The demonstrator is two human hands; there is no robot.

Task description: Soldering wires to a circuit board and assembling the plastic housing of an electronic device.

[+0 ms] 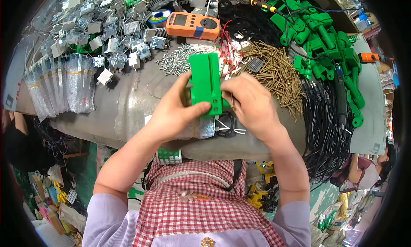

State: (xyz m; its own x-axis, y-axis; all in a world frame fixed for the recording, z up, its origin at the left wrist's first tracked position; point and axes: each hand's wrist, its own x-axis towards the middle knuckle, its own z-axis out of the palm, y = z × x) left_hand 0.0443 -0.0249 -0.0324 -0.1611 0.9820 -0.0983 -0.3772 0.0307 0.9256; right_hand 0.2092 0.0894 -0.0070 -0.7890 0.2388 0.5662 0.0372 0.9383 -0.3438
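Two bare hands are working over a grey bench [257,147], with one green plastic housing being held up between them, above the bench's near edge. The left hand [177,108] is gripping the housing [203,82], its thumb pressing beside at least two dark holes. The right hand [255,108] is pinching one thin brass-coloured piece [232,102] close to the housing's right side.

Behind them, one orange meter [192,26] is lying beside one spool [159,17]. Two heaps of screws, one silver [175,59] and one brass-coloured [274,71], are spreading across the bench, too many to count. Uncounted dozens of pale plugs [113,46] are filling the left, above a row of clear bags [64,86]; green parts [319,33] and black cables [323,127] are crowding the right. One green dotted roll [169,156] is sitting at the near edge.
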